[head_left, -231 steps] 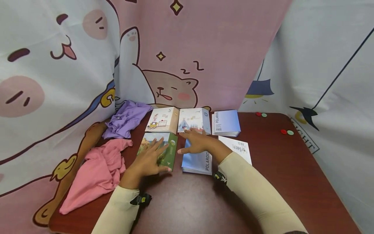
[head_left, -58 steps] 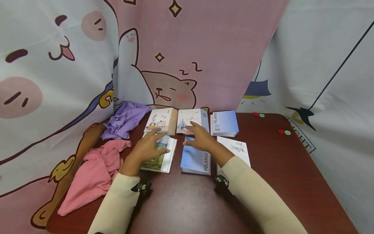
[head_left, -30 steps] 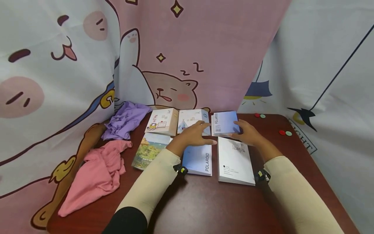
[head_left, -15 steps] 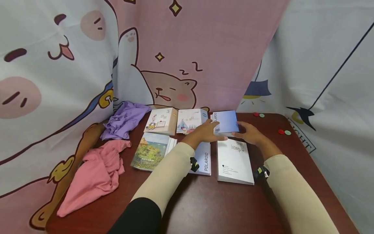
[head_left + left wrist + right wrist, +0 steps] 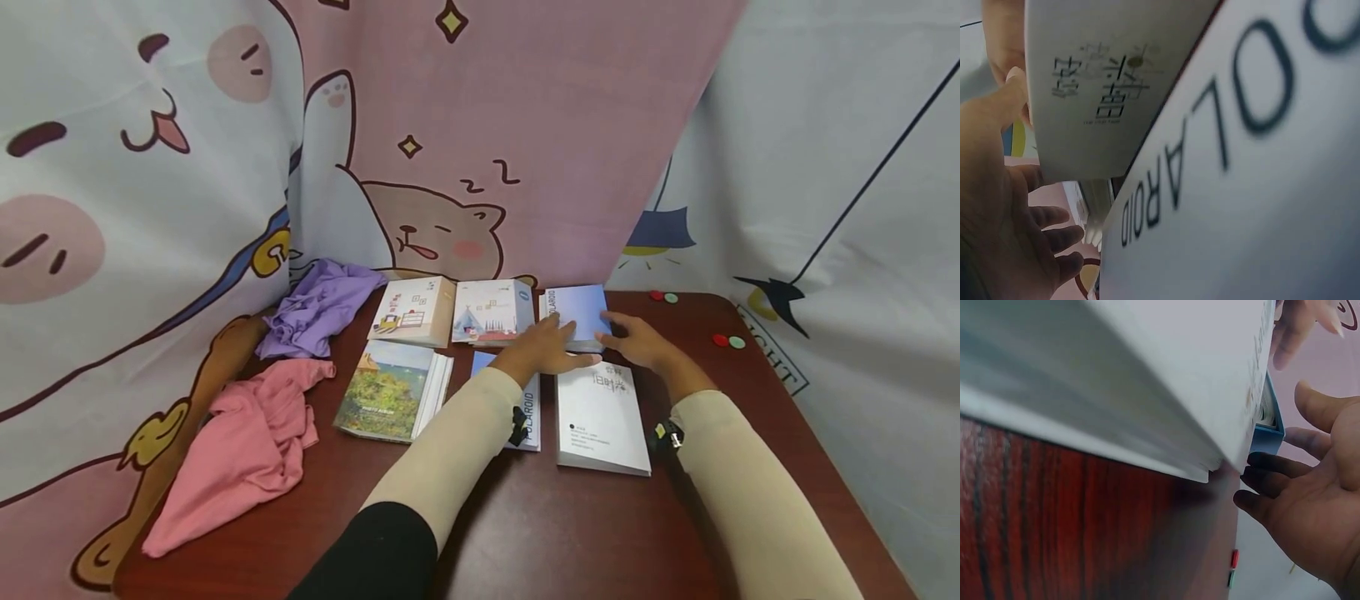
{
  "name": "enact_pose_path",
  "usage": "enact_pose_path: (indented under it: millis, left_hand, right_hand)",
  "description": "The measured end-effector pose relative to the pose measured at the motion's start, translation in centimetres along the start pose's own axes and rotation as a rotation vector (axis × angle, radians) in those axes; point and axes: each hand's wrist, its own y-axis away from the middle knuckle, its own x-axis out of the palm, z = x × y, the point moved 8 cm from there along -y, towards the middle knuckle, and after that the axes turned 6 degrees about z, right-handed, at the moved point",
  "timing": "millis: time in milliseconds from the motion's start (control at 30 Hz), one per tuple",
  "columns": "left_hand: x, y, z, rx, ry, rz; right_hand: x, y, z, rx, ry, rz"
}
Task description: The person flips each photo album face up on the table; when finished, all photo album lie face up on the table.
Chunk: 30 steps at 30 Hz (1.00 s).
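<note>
**Two hands closing on the far blue album**

The left hand [image 5: 551,346] lies with its fingers [image 5: 561,327] stretched out almost straight, resting on the near left corner of the blue POLAROID album [image 5: 579,310] at the back of the surface [image 5: 750,417]. The right hand [image 5: 633,342] meets the same album from its near right edge, fingers [image 5: 609,320] relaxed and only lightly curved; in the right wrist view they stand just beside the blue corner [image 5: 1266,434], and I cannot tell whether they touch it. Neither hand has wrapped the album (it looks more steadied than gripped).

The album sits in the back row, just right of the tent-picture album [image 5: 491,311] and directly behind the white book [image 5: 602,412], whose far edge runs under both wrists. A second POLAROID album [image 5: 525,412] lies under the left forearm.

To handle it well, I would judge:

- get thumbs and fingers onto opposite side edges before lifting, since flat fingers on a glossy cover may slip;
- lift straight up first, so the neighbour on the left is not dragged along;
- keep the sleeves off the white book and the near album, which could shift;
- hold it level so the pages stay closed.
</note>
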Motion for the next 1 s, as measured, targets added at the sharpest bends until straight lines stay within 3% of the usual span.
enact_pose_path:
  millis: [300, 600, 833, 1000]
  left_hand:
    - [0.9, 0.1, -0.7, 0.004, 0.051, 0.063]
    - [0.8, 0.2, -1.5, 0.040, 0.021, 0.053]
    - [0.5, 0.1, -2.3, 0.110, 0.168, 0.017]
    - [0.4, 0.1, -2.7, 0.176, 0.243, 0.031]
  right_hand:
    - [0.2, 0.0, 0.2, -0.025, -0.005, -0.012]
    - [-0.6, 1.2, 0.7, -0.041, -0.049, -0.051]
    - [-2.1, 2.8, 2.2, -0.138, -0.210, -0.127]
    - [-2.7, 3.9, 3.3, -0.198, -0.300, -0.220]
